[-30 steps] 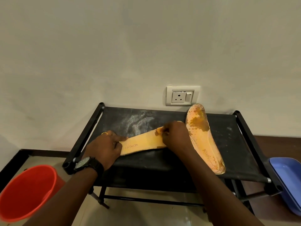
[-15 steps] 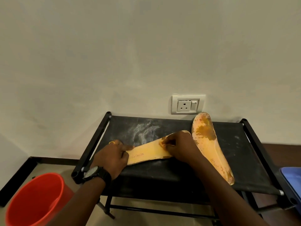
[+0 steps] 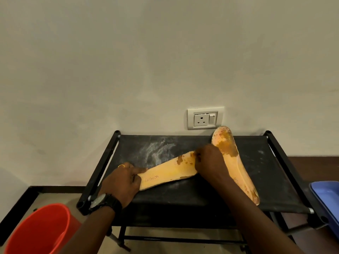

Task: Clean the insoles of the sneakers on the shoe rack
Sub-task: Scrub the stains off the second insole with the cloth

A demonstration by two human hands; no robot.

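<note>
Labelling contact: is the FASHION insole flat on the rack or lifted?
Flat, print up: the insole lies on the rack fabric, left hand gripping its heel end, right hand pinching the stained toe end.

— How many insoles?
— Two: the held insole [image 3: 168, 171] between the two hands, left hand [image 3: 121, 184] and right hand [image 3: 209, 160], and the loose insole [image 3: 238, 162] just right of the right hand.
— Containers?
— One red bucket [image 3: 36, 230] left of the left hand, one blue tray [image 3: 326, 197] well right of the right hand.
— Anything else?
— One shoe rack [image 3: 201, 195], one wall socket [image 3: 205, 118], one wristwatch [image 3: 104, 203], one ring [image 3: 121, 166].
</note>
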